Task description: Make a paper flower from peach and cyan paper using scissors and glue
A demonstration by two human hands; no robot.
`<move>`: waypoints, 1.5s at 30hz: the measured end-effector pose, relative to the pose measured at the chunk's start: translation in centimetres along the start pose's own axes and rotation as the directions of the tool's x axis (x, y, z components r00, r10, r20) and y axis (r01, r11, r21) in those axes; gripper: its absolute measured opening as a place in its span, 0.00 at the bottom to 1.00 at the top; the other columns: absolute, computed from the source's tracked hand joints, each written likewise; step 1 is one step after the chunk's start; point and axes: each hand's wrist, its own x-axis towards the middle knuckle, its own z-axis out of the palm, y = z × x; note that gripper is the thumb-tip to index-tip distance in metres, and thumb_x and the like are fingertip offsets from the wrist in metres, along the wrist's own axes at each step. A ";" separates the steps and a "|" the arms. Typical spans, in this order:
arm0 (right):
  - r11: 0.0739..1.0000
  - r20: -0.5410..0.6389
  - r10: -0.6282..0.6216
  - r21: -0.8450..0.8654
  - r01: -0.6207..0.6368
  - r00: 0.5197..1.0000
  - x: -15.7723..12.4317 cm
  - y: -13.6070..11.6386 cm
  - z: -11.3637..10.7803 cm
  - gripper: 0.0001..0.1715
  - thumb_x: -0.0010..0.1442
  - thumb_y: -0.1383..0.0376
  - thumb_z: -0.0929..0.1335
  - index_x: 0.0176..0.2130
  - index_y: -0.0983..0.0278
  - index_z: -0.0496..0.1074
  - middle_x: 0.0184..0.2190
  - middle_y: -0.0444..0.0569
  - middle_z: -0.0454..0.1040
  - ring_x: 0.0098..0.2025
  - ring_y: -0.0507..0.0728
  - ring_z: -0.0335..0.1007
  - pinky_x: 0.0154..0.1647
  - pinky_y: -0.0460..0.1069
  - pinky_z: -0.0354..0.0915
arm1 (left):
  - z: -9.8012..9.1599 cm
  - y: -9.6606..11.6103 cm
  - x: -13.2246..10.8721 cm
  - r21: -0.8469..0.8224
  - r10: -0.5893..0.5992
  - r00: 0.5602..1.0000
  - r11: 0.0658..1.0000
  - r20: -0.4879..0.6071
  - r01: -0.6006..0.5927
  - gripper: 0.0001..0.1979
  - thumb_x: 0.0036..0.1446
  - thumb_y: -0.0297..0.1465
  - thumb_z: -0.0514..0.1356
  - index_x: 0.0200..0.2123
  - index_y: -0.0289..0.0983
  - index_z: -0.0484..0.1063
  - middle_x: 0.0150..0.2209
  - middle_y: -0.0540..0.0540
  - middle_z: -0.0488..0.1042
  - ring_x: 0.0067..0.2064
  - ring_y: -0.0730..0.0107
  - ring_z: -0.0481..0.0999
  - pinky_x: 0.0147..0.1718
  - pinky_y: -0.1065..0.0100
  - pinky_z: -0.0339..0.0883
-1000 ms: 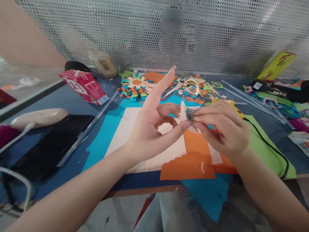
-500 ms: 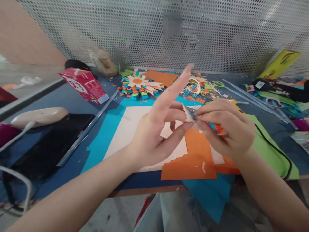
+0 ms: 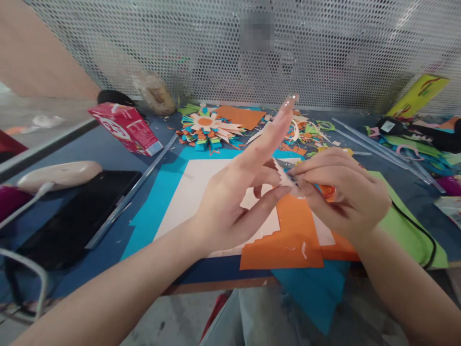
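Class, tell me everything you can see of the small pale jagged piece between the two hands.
The pale jagged piece is small and looks like thin, cream-pink paper. One edge is cut into a row of little teeth. It stands tilted, its upper end leaning toward the left hand, whose thumb and bent fingers hold it, raised above the orange sheet. The right hand has its fingertips close against its other side; whether they touch it is unclear. Its lower end is partly hidden.

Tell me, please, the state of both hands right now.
Left hand: closed on the jagged pale paper.
Right hand: pinched closed at the paper; what it holds cannot be told.
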 end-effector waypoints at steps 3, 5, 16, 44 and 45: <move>0.991 -0.027 0.068 0.120 -0.065 0.997 -0.1 0.0 0.0 0.06 0.55 0.71 0.64 0.30 0.60 0.68 0.29 0.44 0.75 0.33 0.53 0.71 0.35 0.51 0.66 | 0.1 -0.1 0.2 -0.107 -0.032 0.999 0.994 0.014 0.033 0.33 0.52 0.22 0.58 0.58 0.50 0.52 0.64 0.49 0.47 0.49 0.66 0.70 0.45 0.62 0.70; 0.954 -0.053 0.197 0.240 -0.179 0.979 -0.2 0.3 0.0 0.09 0.59 0.68 0.61 0.33 0.60 0.70 0.34 0.45 0.75 0.38 0.54 0.71 0.40 0.53 0.65 | -0.1 -0.2 0.5 -0.198 -0.101 0.993 0.974 0.053 0.110 0.30 0.55 0.25 0.56 0.58 0.50 0.52 0.55 0.48 0.64 0.43 0.69 0.73 0.41 0.63 0.71; 0.727 0.386 0.534 0.244 -0.642 0.752 -0.3 2.0 1.3 0.09 0.49 0.63 0.68 0.26 0.64 0.63 0.21 0.39 0.61 0.24 0.47 0.59 0.26 0.45 0.59 | -0.4 -3.4 1.0 -0.033 -0.255 0.907 0.959 0.334 0.281 0.26 0.58 0.29 0.53 0.59 0.39 0.49 0.36 0.46 0.71 0.32 0.76 0.70 0.28 0.74 0.64; 0.795 0.202 0.606 -0.119 -0.595 0.770 -1.0 1.9 3.4 0.12 0.50 0.63 0.62 0.20 0.62 0.52 0.17 0.39 0.54 0.21 0.48 0.50 0.23 0.43 0.50 | 1.2 -2.7 1.2 0.181 -0.492 0.852 0.868 0.179 0.463 0.33 0.50 0.25 0.56 0.60 0.38 0.51 0.34 0.49 0.78 0.34 0.72 0.74 0.34 0.71 0.66; 0.802 0.201 0.597 -0.123 -0.585 0.777 -1.0 1.9 3.4 0.11 0.50 0.64 0.61 0.21 0.62 0.54 0.18 0.40 0.56 0.22 0.48 0.51 0.24 0.43 0.51 | 1.2 -2.7 1.2 0.155 -0.495 0.852 0.867 0.170 0.473 0.33 0.50 0.25 0.56 0.60 0.38 0.51 0.34 0.49 0.77 0.32 0.73 0.74 0.33 0.72 0.66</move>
